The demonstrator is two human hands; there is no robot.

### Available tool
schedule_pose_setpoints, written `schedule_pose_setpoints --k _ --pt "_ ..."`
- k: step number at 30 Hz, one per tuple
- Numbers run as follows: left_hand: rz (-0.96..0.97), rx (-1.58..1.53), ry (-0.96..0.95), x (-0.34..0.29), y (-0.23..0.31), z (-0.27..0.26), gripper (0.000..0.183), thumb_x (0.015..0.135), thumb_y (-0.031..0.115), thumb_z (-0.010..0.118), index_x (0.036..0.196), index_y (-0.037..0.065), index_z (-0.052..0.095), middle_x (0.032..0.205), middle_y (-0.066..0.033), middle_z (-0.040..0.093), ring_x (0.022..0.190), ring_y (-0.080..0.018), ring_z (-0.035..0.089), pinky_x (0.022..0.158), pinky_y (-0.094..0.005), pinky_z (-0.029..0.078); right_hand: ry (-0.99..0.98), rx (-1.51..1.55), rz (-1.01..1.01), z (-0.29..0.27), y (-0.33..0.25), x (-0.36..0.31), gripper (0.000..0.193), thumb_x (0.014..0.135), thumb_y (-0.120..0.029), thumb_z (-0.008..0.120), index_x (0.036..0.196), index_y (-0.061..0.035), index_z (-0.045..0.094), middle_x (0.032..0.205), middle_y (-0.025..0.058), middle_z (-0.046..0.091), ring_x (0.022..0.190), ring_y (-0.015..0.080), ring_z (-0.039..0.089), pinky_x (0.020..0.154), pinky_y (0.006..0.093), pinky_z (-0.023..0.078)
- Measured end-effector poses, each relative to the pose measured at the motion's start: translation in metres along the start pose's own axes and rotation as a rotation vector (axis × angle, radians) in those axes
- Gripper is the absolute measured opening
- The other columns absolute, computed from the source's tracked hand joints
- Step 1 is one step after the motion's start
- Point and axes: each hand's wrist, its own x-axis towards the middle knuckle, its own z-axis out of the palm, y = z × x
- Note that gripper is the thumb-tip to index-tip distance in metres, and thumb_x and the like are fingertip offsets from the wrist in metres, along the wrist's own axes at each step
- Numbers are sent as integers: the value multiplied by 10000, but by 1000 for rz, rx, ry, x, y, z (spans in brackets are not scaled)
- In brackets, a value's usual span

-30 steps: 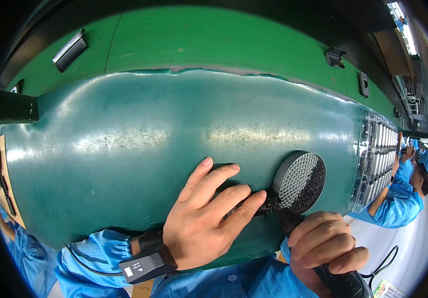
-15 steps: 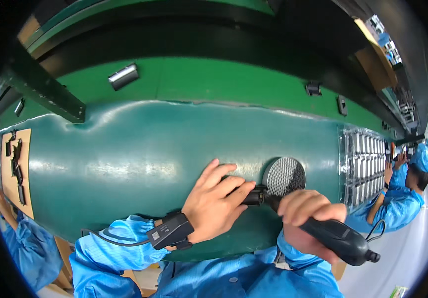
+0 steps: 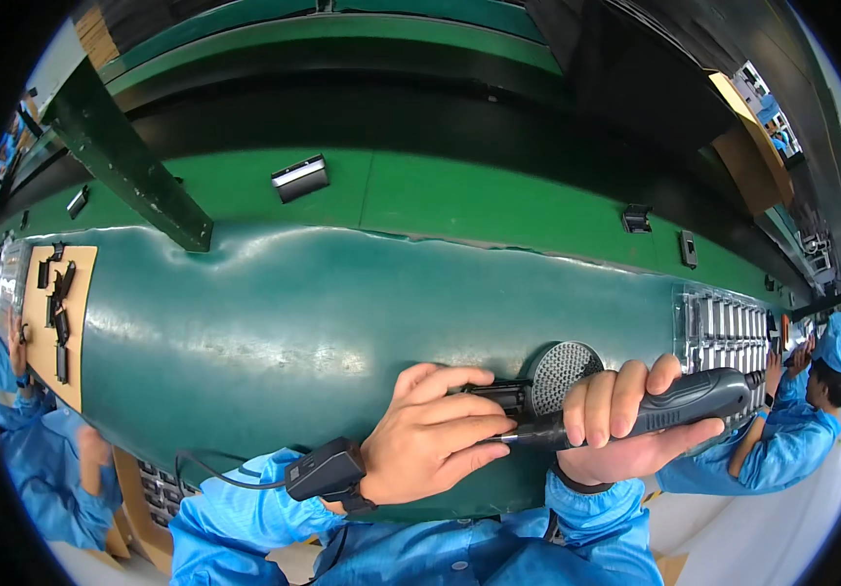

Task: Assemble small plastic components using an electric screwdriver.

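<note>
Our right hand (image 3: 608,418) wraps a black cylindrical power screwdriver (image 3: 698,398); our left hand (image 3: 427,432) pinches its slim metal tip (image 3: 505,439).

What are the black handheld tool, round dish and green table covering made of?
The black handheld tool looks like moulded plastic, satin and grooved; its silvery shaft suggests polished metal. The round dish seems matte grey plastic, going by its evenly dimpled floor, though coated metal is possible. The green table covering looks like smooth rubber or vinyl, gleaming softly, with a wavy far edge.
</note>
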Motion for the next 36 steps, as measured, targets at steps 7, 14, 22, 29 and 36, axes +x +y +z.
schedule_pose_setpoints --k 7,14,22,29,36 --pt "-66 2 -52 -3 -1 6 195 802 190 852 927 90 741 941 11 732 1061 -206 663 921 -386 403 25 38 44 -6 -3 2 809 925 -839 372 1177 -80 495 768 89 557 571 220 543 482 389 460" --pt "-59 22 -70 -4 -1 2 196 776 159 865 905 95 731 922 10 724 996 -197 666 890 -367 410 86 50 54 -7 -5 4 809 943 -831 346 1199 -79 497 754 71 534 567 216 533 481 372 453" --pt "-57 54 -3 -8 -6 1 185 760 196 869 865 114 740 900 21 726 985 -189 668 872 -364 405 118 40 17 -5 -8 4 757 950 -818 357 1135 -90 453 737 74 534 543 214 535 451 369 471" --pt "-32 82 -3 -10 -7 3 251 717 246 876 888 132 731 903 38 712 995 -181 658 856 -388 386 -4 -23 37 -1 -1 -1 691 980 -753 418 1119 -76 412 746 77 526 544 208 544 477 359 501" --pt "35 200 3 -10 -6 5 258 691 341 864 838 166 745 878 68 702 1001 -170 645 834 -371 368 58 -39 44 -5 -6 -3 725 947 -814 376 1107 -109 427 739 79 549 543 221 556 460 380 484"
